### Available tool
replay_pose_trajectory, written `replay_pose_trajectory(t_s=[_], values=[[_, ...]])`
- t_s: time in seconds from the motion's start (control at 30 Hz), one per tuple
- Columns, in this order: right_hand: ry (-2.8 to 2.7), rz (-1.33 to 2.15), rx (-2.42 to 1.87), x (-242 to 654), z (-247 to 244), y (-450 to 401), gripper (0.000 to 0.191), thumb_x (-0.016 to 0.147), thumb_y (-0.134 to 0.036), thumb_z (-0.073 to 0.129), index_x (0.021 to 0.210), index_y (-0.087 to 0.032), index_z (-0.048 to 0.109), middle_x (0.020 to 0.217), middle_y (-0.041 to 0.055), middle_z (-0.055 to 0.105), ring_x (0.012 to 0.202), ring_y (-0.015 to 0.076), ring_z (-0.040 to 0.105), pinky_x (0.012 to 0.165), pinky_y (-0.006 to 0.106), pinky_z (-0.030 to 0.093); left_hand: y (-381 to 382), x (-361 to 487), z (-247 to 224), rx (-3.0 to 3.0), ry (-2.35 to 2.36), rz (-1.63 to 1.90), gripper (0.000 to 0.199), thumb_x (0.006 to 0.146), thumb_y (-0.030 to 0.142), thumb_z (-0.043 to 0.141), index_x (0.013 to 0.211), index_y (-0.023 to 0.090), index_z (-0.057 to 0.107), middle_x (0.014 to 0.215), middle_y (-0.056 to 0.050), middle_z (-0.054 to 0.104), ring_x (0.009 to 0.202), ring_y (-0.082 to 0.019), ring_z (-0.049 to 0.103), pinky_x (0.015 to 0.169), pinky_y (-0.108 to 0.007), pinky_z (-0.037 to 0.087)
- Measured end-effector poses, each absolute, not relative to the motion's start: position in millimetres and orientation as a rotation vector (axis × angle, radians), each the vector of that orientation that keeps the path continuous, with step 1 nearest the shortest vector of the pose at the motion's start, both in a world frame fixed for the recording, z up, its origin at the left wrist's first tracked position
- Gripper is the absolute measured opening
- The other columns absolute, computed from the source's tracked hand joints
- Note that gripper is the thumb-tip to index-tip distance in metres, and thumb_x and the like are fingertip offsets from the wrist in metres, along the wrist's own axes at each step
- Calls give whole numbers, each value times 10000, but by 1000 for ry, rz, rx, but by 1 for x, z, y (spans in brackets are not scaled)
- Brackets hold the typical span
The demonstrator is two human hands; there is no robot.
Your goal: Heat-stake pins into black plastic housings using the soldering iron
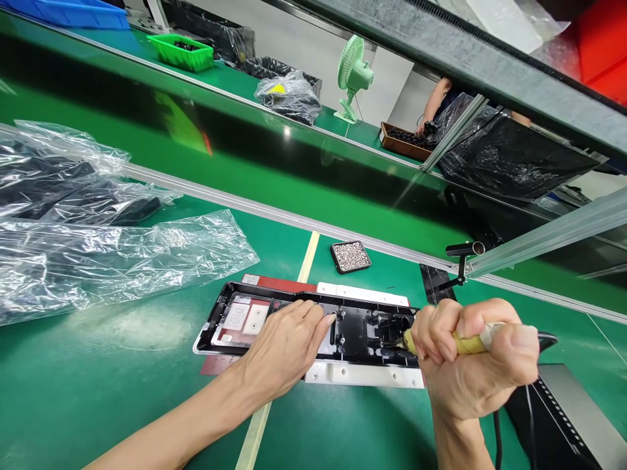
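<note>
A long black plastic panel [360, 326] lies in a white fixture [362, 375] on the green table. My left hand [289, 346] rests flat on the panel's middle, fingers spread, pressing it down. My right hand [473, 365] is closed around a powered screwdriver with a yellow-wrapped grip [467, 344]; its tip points into the panel's right end. A black cord runs down from the tool.
A small black tray of screws [350, 256] sits just beyond the panel. Clear plastic bags of black parts [98, 248] lie at the left. A conveyor belt [274, 170] runs behind. Across it stand a green fan [351, 75], a green bin [182, 51] and another person's arm [434, 104].
</note>
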State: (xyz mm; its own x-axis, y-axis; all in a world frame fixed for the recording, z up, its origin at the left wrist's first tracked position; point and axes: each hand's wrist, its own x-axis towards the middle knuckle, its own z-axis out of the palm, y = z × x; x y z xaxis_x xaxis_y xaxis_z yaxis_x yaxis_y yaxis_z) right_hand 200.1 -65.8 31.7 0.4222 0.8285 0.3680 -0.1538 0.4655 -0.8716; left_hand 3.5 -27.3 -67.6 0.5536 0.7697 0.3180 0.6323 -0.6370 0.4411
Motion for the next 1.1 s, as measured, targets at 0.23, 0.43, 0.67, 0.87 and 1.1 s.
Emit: replay_pose_trajectory(t_s=[0.23,0.43,0.67,0.87,1.1], values=[[-964,728,-870,200,32,-66,305,911,-415,585,675,-226,550,430,-81,392,351,84,291,337,197,316,-28,4,-66,2541,1172,741,358,1104,271,345,778,216,482,695,5,551,632,-182,511,607,-340,360],[-985,738,-855,201,32,-66,314,917,-425,589,680,-223,548,434,-76,394,354,84,304,342,197,326,-28,3,-66,2537,1180,750,372,1106,281,343,769,216,486,696,1,566,632,-177,524,597,-336,353],[-979,759,-830,203,30,-66,319,918,-430,584,675,-224,567,432,-75,404,348,86,299,335,201,316,-28,3,-67,2501,1183,708,368,1110,294,329,779,219,473,704,0,553,644,-186,518,620,-344,354],[-962,767,-836,203,30,-67,367,906,-479,595,648,-221,561,422,-72,410,343,86,301,330,208,319,-28,3,-68,2489,1185,691,371,1111,297,323,781,217,472,709,-2,552,650,-186,515,628,-348,356],[-965,785,-829,203,31,-66,376,890,-477,622,631,-213,556,417,-72,417,344,83,309,335,210,332,-28,4,-68,2486,1188,687,384,1112,300,317,775,217,480,702,-4,549,643,-187,499,624,-352,356]])
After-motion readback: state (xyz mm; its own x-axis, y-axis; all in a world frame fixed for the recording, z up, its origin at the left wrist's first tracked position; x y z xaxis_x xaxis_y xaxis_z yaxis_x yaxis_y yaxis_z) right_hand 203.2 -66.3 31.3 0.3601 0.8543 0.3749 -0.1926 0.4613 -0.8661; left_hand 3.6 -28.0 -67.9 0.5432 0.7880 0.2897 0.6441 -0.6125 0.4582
